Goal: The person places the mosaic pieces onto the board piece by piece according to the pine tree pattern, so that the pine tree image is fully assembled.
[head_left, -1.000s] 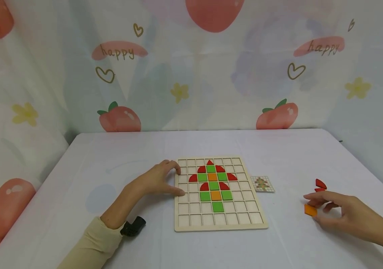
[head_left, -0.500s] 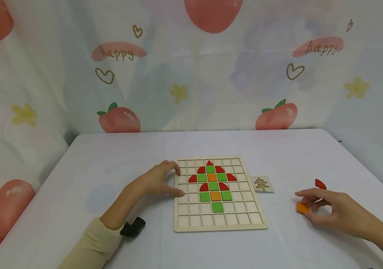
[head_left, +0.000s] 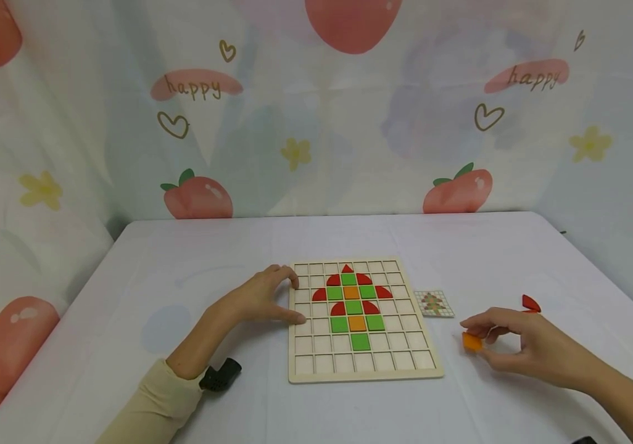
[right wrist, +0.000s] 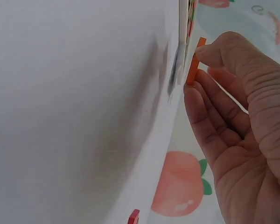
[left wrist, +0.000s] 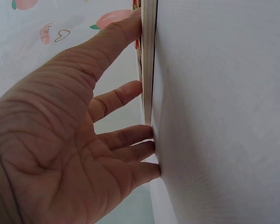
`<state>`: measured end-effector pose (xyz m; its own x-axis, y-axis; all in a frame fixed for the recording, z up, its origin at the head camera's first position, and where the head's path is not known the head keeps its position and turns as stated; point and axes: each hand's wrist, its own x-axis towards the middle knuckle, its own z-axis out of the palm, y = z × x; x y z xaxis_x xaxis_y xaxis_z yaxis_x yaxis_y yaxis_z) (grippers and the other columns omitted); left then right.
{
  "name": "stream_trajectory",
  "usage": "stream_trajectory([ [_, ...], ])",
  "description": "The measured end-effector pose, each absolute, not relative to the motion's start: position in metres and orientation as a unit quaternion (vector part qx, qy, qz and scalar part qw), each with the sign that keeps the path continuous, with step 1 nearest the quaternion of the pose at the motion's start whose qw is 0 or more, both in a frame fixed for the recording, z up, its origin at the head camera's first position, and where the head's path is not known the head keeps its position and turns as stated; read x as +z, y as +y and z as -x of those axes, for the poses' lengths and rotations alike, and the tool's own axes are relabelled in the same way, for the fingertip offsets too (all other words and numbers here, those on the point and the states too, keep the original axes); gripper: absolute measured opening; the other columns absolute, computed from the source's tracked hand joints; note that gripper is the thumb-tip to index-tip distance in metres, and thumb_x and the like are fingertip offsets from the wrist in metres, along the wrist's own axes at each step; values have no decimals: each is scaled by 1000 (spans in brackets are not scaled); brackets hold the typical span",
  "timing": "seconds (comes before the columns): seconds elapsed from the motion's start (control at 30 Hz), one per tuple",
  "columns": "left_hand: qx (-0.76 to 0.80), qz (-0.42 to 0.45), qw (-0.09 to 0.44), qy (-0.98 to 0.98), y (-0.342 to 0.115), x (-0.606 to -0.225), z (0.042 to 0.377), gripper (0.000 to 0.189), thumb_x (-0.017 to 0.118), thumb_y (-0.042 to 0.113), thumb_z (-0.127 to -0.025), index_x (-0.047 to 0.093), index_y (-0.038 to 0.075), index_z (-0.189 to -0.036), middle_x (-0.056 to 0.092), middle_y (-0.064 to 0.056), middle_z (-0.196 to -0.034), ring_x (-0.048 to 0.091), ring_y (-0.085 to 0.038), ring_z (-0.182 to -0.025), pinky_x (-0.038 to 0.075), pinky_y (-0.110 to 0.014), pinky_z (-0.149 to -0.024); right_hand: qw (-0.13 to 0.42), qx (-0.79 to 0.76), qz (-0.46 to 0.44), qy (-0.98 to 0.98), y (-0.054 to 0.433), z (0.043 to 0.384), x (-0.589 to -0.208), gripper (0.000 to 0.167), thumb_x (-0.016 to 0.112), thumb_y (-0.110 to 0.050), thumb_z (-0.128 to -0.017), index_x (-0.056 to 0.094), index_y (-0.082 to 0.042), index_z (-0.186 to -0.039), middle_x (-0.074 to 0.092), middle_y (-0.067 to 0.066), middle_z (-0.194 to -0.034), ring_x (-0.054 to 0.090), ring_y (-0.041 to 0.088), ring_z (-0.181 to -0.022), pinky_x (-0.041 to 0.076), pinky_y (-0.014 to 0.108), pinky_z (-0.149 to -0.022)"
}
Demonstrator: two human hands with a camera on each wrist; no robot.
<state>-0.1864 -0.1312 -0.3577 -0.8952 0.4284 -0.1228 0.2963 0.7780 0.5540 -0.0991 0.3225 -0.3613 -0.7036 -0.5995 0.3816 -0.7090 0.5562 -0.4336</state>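
Note:
An orange square tile (head_left: 472,342) is pinched between the thumb and fingers of my right hand (head_left: 522,342), above the table to the right of the board. The right wrist view shows the tile (right wrist: 196,63) edge-on. My left hand (head_left: 255,296) touches the left edge of the wooden grid board (head_left: 366,375), its thumb and a fingertip on the rim. In the left wrist view the fingers (left wrist: 121,137) are spread along the board's side (left wrist: 149,70). Green and orange squares and red curved pieces form a tree on the grid, with a red triangle (head_left: 347,269) at the top.
A small pattern card (head_left: 434,303) lies against the board's right side. Red pieces (head_left: 530,303) lie on the white tablecloth behind my right hand, partly hidden by it. A patterned curtain (head_left: 327,123) stands behind the table.
My right hand has moved left toward the board, carrying the orange square tile. The left hand and the board stay where they were.

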Motion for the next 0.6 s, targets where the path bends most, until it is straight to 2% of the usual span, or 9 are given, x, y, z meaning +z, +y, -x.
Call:
stream_trajectory([
  [0.37,268,-183,125,938,-130,-358,186,58,91,44,-76,57,22,-118,50,-10,-144,50,-29,-130,45,-53,-108,81,296,-391,-868,297,103,-354,58,82,14,-68,70,-22,-113,69,-15,-101,59,3,-88,45,14,-77],
  [0.6,267,-179,125,939,-131,-359,187,58,91,44,-75,57,23,-118,49,-11,-146,49,-30,-132,45,-54,-108,64,289,-393,-871,284,106,-350,54,82,10,-71,70,-21,-113,68,-17,-101,59,4,-87,47,14,-77],
])
